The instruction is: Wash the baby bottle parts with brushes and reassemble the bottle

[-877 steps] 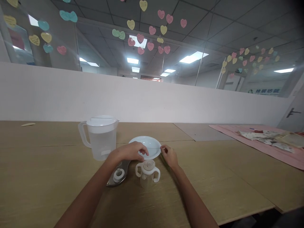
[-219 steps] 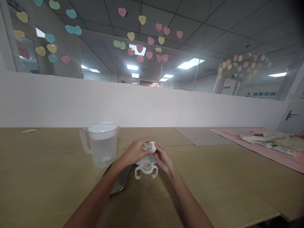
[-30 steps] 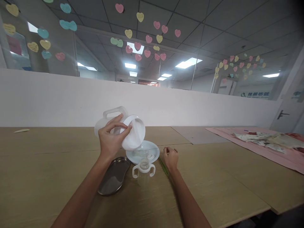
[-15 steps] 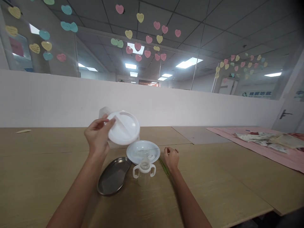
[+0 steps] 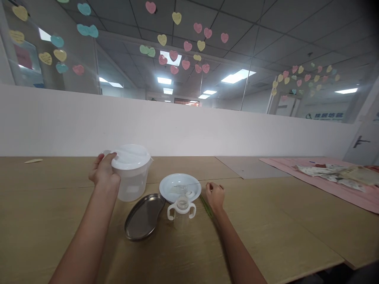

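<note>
My left hand [image 5: 105,167] is wrapped round the handle side of a translucent lidded pitcher [image 5: 132,183], its thumb on the white lid. The pitcher is upright at the table's back left. My right hand [image 5: 215,195] is curled at the right of a white plate [image 5: 166,189]; a thin line runs from the plate towards its fingers. On the plate lie small clear and white items, hard to make out. A clear bottle with two white handles [image 5: 182,205] stands in front of the plate. The metal kidney dish [image 5: 143,217] lies between pitcher and bottle.
Long green leaves [image 5: 206,206] lie beside my right wrist. A pink cloth [image 5: 284,167] with papers and fabric covers the table's right side. One small pale flat piece [image 5: 33,161] rests at the far left. Behind the wooden table [image 5: 266,228] rises a white wall [image 5: 189,130].
The pitcher, tilted and raised before, is now upright, lower and further left, with my left hand still on it. My right hand has hardly moved. The camera view has shifted slightly.
</note>
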### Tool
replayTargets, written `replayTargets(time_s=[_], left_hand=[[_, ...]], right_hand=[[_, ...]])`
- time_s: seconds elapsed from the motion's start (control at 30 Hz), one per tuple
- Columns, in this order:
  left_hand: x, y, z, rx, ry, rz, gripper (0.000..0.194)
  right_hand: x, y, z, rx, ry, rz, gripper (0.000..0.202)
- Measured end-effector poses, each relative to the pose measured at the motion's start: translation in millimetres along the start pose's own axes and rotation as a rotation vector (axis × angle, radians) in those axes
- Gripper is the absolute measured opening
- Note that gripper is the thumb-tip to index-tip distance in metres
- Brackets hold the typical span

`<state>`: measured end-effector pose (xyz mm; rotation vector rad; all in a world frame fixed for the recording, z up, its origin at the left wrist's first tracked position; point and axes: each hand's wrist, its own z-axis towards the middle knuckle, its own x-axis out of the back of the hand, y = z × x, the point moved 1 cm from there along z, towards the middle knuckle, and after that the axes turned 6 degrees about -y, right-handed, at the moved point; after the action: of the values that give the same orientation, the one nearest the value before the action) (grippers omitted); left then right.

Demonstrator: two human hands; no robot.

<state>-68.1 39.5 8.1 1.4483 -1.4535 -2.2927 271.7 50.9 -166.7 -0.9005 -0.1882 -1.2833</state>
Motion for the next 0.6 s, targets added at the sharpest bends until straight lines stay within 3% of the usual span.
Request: replayTargets(time_s=[0.33, 0.6], left_hand=[[4.8, -6.7, 4.3, 0.047, 0.075, -0.049, 0.037], [14.2, -21.1, 35.1, 0.052, -0.015, 0.047, 0.042]], right_hand=[[2.5, -2.5, 0.0, -0.019, 0.011, -0.030, 0.041], [-3.7, 0.5, -0.6, -0.124, -0.181, -0.157, 0.036]])
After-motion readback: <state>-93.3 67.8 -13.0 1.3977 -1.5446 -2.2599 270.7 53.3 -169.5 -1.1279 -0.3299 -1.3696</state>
